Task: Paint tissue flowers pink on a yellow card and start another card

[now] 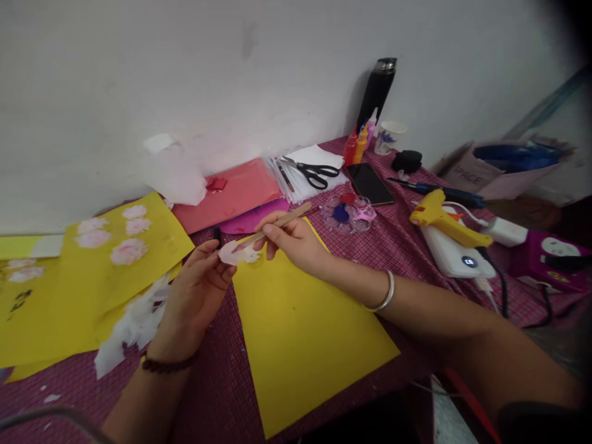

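Left hand [203,280] pinched a small white-pink tissue puff [237,253] at its fingertips, held above the counter [402,228] just beyond the top edge of the plain yellow sheet [300,333]. Right hand [296,243] was clamped on a wooden stick [277,225] whose tip touched the puff. Best handled, I judged, with light dabs and a loose pinch, so the thin tissue wouldn't tear or flatten.

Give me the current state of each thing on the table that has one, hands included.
left hand: pinching the tissue flower.
right hand: gripping the brush, tip on the flower.
scissors: closed, lying flat.
phone: screen dark.
glue gun: resting on the power bank.
power bank: display lit.
flask: upright, capped.
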{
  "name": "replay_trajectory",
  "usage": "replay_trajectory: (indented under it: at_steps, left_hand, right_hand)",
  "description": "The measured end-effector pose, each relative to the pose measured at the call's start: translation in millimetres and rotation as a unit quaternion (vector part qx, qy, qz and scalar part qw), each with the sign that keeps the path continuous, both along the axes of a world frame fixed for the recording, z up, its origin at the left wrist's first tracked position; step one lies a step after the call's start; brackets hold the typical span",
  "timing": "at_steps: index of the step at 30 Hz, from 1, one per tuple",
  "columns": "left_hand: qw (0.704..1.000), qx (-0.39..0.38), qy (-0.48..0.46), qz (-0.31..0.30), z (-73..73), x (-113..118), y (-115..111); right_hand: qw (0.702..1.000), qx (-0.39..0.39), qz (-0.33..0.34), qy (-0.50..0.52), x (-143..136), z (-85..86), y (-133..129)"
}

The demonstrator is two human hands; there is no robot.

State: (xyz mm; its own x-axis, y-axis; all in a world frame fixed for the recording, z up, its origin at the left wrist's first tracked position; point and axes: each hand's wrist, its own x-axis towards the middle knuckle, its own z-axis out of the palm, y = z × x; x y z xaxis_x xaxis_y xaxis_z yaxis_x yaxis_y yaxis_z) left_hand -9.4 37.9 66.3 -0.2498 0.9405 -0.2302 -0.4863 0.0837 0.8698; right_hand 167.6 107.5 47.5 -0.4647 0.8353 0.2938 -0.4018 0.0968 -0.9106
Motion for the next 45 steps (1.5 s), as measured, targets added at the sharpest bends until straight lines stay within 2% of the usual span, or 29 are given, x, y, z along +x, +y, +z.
replay_trajectory:
  at_steps: [6,10,13,17,19,20,21,24,25,26,27,28,29,31,33,34,36,38,40,41,43,45]
  left_hand:
    - [0.998,0.039,-0.049,-0.003,9.4,19,11]
    - [0.997,0.055,-0.041,-0.018,13.5,31,19]
    - [0.997,0.072,0.001,-0.011,17.5,38,25]
    - [0.976,0.172,0.132,0.019,20.9,43,25]
    - [0.944,0.217,0.247,0.039,20.9,42,20]
    - [0.915,0.240,0.319,0.056,20.8,39,18]
    - [0.872,0.272,0.400,0.072,20.7,36,16]
    - [0.704,0.350,0.613,0.080,21.1,23,12]
    - [0.665,0.359,0.651,0.072,21.4,20,12]
    - [0.647,0.357,0.671,0.062,21.7,18,12]
    - [0.647,0.351,0.674,0.061,22.1,18,12]
    - [0.663,0.342,0.663,0.067,22.5,19,12]
    - [0.691,0.330,0.638,0.081,23.1,22,12]
    - [0.785,0.273,0.549,0.087,25.1,28,14]
    - [0.893,0.182,0.410,0.042,27.5,32,18]
    - [0.932,0.138,0.334,0.009,28.3,33,21]
    - [0.972,0.087,0.212,-0.048,27.7,30,27]
    - [0.977,0.080,0.186,-0.065,23.1,24,32]
    - [0.947,0.091,0.300,-0.064,14.8,16,36]
    - [0.912,0.100,0.391,-0.068,9.7,13,38]
    - [0.802,0.132,0.573,-0.099,-1.4,6,43]
    - [0.705,0.174,0.672,-0.143,-12.0,2,48]
  right_hand:
    - [0.999,-0.001,-0.008,0.039,5,13.1,2]
    - [0.998,-0.010,-0.025,0.058,9,20.6,5]
    - [0.996,-0.051,-0.026,0.073,11,26.5,7]
    - [0.990,-0.111,0.000,0.084,13,34.5,7]
    - [0.988,-0.123,0.002,0.092,14,37.5,6]
    - [0.987,-0.130,0.000,0.094,13,38.7,5]
    - [0.986,-0.143,-0.002,0.092,13,39.7,4]
    - [0.976,-0.205,0.011,0.067,12,41.3,3]
    - [0.972,-0.226,0.021,0.062,12,41.0,4]
    - [0.967,-0.243,0.033,0.063,12,40.1,5]
    - [0.963,-0.255,0.043,0.073,13,38.6,6]
    - [0.961,-0.258,0.051,0.090,13,36.6,8]
    - [0.959,-0.255,0.058,0.109,14,34.4,9]
    - [0.959,-0.234,0.076,0.142,15,30.1,12]
    - [0.965,-0.201,0.087,0.146,15,27.5,15]
    - [0.969,-0.186,0.089,0.136,15,26.9,16]
    - [0.976,-0.176,0.072,0.104,14,25.7,19]
    - [0.975,-0.204,0.039,0.085,14,21.8,24]
    - [0.959,-0.268,0.004,0.097,15,13.2,31]
    - [0.947,-0.302,-0.010,0.108,16,7.3,36]
    - [0.927,-0.356,-0.030,0.116,18,-5.6,44]
    - [0.921,-0.374,-0.046,0.102,19,-16.5,50]
